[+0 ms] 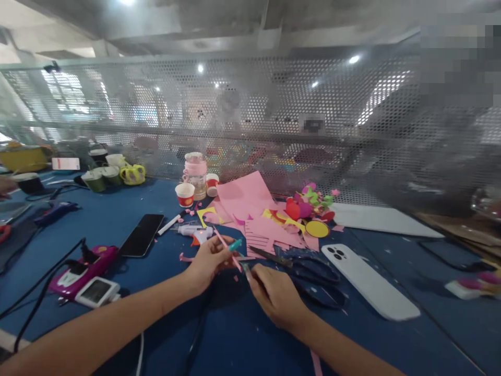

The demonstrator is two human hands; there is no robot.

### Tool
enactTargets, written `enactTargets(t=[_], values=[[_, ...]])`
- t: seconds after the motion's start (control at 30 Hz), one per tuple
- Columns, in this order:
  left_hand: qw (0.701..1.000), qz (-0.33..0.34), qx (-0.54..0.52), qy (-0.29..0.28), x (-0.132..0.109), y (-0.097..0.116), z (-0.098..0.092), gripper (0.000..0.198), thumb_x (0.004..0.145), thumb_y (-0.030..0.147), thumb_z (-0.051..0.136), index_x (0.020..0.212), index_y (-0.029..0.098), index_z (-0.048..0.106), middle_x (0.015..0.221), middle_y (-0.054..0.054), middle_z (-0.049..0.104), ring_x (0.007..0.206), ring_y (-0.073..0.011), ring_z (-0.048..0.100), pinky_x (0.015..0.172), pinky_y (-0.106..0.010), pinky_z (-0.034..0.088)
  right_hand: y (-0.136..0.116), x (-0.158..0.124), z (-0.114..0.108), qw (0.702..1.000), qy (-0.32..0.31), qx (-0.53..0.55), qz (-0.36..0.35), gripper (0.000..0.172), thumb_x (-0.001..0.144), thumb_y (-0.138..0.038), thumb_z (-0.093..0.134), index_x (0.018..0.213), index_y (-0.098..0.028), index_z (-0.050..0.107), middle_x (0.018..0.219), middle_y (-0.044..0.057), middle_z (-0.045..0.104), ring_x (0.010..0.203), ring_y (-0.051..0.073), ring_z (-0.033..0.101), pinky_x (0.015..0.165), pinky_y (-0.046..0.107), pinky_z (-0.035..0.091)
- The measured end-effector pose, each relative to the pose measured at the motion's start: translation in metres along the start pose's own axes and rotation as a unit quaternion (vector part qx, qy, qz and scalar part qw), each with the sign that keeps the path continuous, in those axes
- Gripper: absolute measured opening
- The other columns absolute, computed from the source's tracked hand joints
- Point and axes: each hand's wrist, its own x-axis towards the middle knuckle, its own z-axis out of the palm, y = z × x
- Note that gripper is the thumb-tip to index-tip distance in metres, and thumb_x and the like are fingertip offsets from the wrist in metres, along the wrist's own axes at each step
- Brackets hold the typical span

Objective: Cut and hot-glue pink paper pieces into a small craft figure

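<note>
My left hand (209, 263) is closed in a pinch on a narrow pink paper strip (221, 240), which slants down to the right. A small teal piece (235, 245) sticks out at the same fingertips; its kind is unclear. My right hand (276, 295) is closed close to the strip's lower end, and what lies between its fingers is too small to make out. Just beyond the right hand lie dark-handled scissors (316, 267). A glue gun (195, 231) lies behind my left hand. Pink paper sheets (246, 196), partly cut into strips, are heaped beyond both hands.
A white phone (370, 282) lies at right, a black phone (143, 235) at left. A magenta power strip (84, 271) with cables sits at near left. Paper cups (185, 195) and a pink-lidded jar (195, 175) stand before a perforated metal screen (250, 115).
</note>
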Motion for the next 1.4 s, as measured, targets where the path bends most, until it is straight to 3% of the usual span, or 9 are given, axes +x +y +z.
enactTargets(t=[0.17, 0.43, 0.73, 1.03, 1.2, 1.4], values=[[1.0, -0.009, 0.0, 0.019, -0.0006, -0.0002, 0.0038, 0.037, 0.048, 0.022, 0.08, 0.076, 0.013, 0.057, 0.051, 0.002, 0.062, 0.047, -0.0085, 0.058, 0.045, -0.015, 0.047, 0.0004, 0.0032, -0.0053, 0.997, -0.05, 0.047, -0.024, 0.024, 0.085, -0.029, 0.03, 0.067, -0.019, 0.041, 0.051, -0.001, 0.048, 0.044, 0.011, 0.045, 0.046, 0.023, 0.03], [1.0, -0.006, -0.013, 0.016, 0.0021, -0.0025, 0.0026, 0.036, 0.047, 0.027, 0.08, 0.07, 0.014, 0.056, 0.049, 0.005, 0.06, 0.044, -0.0068, 0.057, 0.044, -0.014, 0.048, 0.0059, 0.0023, -0.0045, 0.993, -0.107, 0.053, -0.002, 0.029, 0.088, -0.035, 0.028, 0.072, -0.018, 0.046, 0.055, -0.001, 0.051, 0.049, 0.012, 0.049, 0.049, 0.023, 0.031], [0.999, -0.012, -0.031, -0.025, 0.0025, -0.0012, 0.001, 0.03, 0.057, 0.021, 0.075, 0.08, 0.015, 0.056, 0.055, 0.002, 0.063, 0.051, -0.0109, 0.062, 0.052, -0.02, 0.053, 0.0041, 0.0048, -0.0062, 0.994, -0.108, 0.029, -0.01, 0.033, 0.091, -0.031, 0.024, 0.073, -0.017, 0.048, 0.061, 0.002, 0.057, 0.053, 0.013, 0.053, 0.051, 0.024, 0.035], [0.999, -0.016, -0.023, -0.029, 0.0022, -0.001, 0.0021, 0.025, 0.061, 0.014, 0.072, 0.079, 0.014, 0.056, 0.057, 0.001, 0.065, 0.054, -0.0119, 0.064, 0.054, -0.02, 0.054, 0.0055, 0.0033, -0.0037, 0.993, -0.119, 0.018, 0.007, 0.034, 0.091, -0.03, 0.022, 0.074, -0.017, 0.05, 0.061, 0.003, 0.06, 0.057, 0.015, 0.057, 0.051, 0.025, 0.035], [0.999, -0.008, -0.015, -0.032, 0.0002, -0.0001, 0.0041, 0.033, 0.053, 0.017, 0.077, 0.078, 0.014, 0.056, 0.056, 0.002, 0.064, 0.053, -0.0117, 0.064, 0.053, -0.02, 0.053, 0.0053, 0.0037, -0.0025, 0.992, -0.122, 0.014, 0.014, 0.032, 0.091, -0.028, 0.025, 0.088, -0.015, 0.054, 0.068, 0.005, 0.064, 0.063, 0.016, 0.06, 0.055, 0.025, 0.038], [0.997, 0.033, 0.048, -0.046, -0.0024, 0.0007, 0.0035, 0.027, 0.059, 0.017, 0.073, 0.081, 0.015, 0.057, 0.058, 0.002, 0.064, 0.053, -0.0109, 0.063, 0.053, -0.02, 0.052, 0.0068, 0.003, 0.0008, 0.992, -0.127, -0.012, 0.013, 0.03, 0.089, -0.027, 0.031, 0.104, -0.013, 0.053, 0.082, 0.008, 0.067, 0.068, 0.018, 0.062, 0.057, 0.026, 0.04]])
